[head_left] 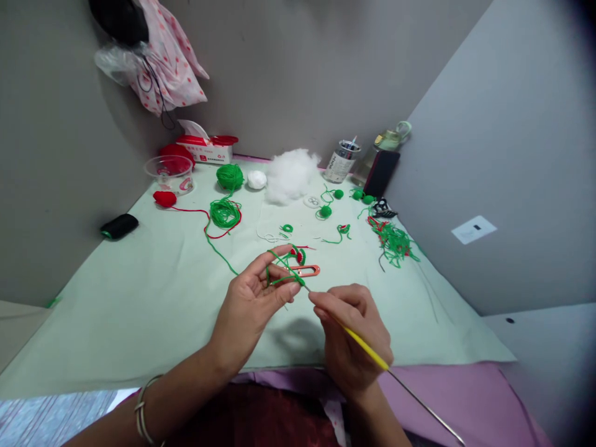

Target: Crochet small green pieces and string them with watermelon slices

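My left hand (254,301) pinches a small piece of green crochet (300,280) between thumb and a finger, with green yarn (280,256) looped over its raised index finger. From there the strand runs back to a loose green coil (225,213) on the table. My right hand (354,329) is closed round a crochet hook (365,347) with a yellow grip and a long metal shaft. The hook's tip meets the green piece at my left fingertips. Just behind my hands lie orange thread snips (310,270) and a small red and green crocheted piece (298,254), partly hidden by my fingers.
White stuffing (292,176), a green yarn ball (230,177) and a clear tub (170,176) stand at the back. A tin (341,162) and a dark phone (382,174) are at the back right. Tangled yarn scraps (395,243) lie right; a black case (120,226) lies left.
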The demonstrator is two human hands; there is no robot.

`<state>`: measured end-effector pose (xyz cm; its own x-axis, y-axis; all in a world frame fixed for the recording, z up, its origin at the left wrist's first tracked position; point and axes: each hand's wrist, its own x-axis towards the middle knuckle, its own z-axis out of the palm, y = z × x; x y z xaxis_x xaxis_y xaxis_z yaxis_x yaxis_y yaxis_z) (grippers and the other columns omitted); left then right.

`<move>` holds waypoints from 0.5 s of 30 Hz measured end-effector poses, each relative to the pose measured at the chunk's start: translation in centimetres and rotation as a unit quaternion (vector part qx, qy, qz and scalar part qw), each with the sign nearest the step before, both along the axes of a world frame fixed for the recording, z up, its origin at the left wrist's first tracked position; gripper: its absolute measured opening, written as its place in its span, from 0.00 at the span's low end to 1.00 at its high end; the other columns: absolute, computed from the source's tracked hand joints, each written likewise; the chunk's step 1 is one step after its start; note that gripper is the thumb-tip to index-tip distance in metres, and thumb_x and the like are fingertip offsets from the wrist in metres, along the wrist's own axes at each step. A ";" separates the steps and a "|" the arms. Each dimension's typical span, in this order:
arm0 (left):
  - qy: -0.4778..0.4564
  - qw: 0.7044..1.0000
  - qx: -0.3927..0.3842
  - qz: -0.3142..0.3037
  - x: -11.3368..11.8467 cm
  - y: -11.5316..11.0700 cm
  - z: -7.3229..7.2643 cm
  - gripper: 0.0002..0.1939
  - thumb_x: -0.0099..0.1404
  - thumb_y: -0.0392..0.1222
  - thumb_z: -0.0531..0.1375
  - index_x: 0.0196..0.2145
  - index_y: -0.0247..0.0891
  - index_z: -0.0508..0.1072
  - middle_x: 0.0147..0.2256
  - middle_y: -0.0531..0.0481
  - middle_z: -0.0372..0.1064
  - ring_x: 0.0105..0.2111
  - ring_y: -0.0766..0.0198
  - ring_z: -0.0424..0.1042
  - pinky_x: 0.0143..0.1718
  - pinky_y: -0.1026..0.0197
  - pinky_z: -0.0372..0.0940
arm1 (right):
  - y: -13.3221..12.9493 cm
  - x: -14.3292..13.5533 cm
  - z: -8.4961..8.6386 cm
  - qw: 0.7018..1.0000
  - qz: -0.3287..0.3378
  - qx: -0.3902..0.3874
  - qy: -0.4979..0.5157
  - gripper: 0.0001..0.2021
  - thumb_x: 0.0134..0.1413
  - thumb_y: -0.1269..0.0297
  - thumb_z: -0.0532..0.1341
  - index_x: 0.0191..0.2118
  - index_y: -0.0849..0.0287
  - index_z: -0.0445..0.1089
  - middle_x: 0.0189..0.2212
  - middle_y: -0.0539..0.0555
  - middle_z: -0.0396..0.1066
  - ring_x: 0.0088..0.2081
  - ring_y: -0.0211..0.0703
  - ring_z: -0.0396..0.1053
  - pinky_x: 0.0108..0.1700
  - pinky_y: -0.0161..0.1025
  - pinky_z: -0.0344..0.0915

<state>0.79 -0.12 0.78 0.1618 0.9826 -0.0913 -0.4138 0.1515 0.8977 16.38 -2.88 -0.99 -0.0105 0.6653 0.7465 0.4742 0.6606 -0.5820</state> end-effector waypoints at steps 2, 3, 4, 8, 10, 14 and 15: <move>0.011 1.000 0.000 0.004 -0.1 -0.1 0.0 0.28 0.60 0.37 0.70 0.57 0.43 0.74 0.33 0.55 0.69 0.31 0.70 0.67 0.33 0.68 0.64 | -0.1 -0.2 0.4 0.998 0.033 -0.037 0.032 0.16 0.62 0.79 0.61 0.48 0.52 0.76 0.32 0.50 0.71 0.31 0.37 0.69 0.31 0.36 0.66; 0.013 1.000 -0.001 0.004 -0.1 -0.1 0.0 0.28 0.60 0.37 0.70 0.58 0.43 0.73 0.33 0.55 0.69 0.30 0.70 0.66 0.30 0.68 0.63 | -0.2 -0.3 0.6 0.995 0.055 -0.063 0.051 0.14 0.63 0.77 0.59 0.46 0.53 0.76 0.31 0.50 0.71 0.33 0.38 0.68 0.33 0.37 0.66; 0.014 1.000 -0.002 0.004 -0.1 -0.1 0.0 0.28 0.60 0.38 0.70 0.58 0.43 0.73 0.33 0.55 0.68 0.30 0.70 0.65 0.27 0.69 0.61 | -0.2 -0.4 0.7 0.991 0.069 -0.086 0.069 0.11 0.65 0.76 0.58 0.44 0.54 0.75 0.31 0.51 0.71 0.34 0.40 0.69 0.36 0.39 0.67; 0.005 1.000 -0.006 0.003 0.2 -0.2 0.0 0.31 0.60 0.38 0.70 0.60 0.44 0.71 0.33 0.56 0.67 0.25 0.72 0.59 0.21 0.70 0.55 | -0.1 -1.1 0.6 0.994 0.048 -0.087 0.046 0.10 0.65 0.75 0.55 0.42 0.55 0.72 0.33 0.53 0.70 0.38 0.43 0.69 0.40 0.42 0.68; -0.007 1.000 -0.013 -0.002 0.3 -0.3 0.1 0.30 0.59 0.39 0.71 0.59 0.43 0.72 0.31 0.57 0.66 0.22 0.74 0.55 0.20 0.70 0.52 | 0.1 -1.4 -0.1 1.000 0.011 -0.018 -0.019 0.16 0.63 0.78 0.56 0.50 0.54 0.71 0.37 0.55 0.72 0.39 0.44 0.70 0.39 0.42 0.70; -0.055 0.993 -0.081 -0.064 0.3 -0.4 0.6 0.29 0.59 0.42 0.71 0.58 0.40 0.73 0.29 0.56 0.66 0.19 0.77 0.47 0.17 0.70 0.44 | 0.2 -1.5 -1.4 0.990 -0.079 0.080 -0.087 0.24 0.60 0.80 0.60 0.57 0.49 0.72 0.40 0.56 0.72 0.39 0.45 0.73 0.37 0.42 0.72; -0.069 0.988 -0.102 -0.091 0.1 -0.4 0.8 0.28 0.59 0.42 0.71 0.57 0.40 0.73 0.30 0.56 0.67 0.19 0.78 0.45 0.17 0.70 0.43 | 0.2 -1.3 -1.4 0.990 -0.082 0.075 -0.082 0.24 0.60 0.80 0.60 0.56 0.48 0.73 0.40 0.55 0.72 0.39 0.45 0.73 0.37 0.42 0.72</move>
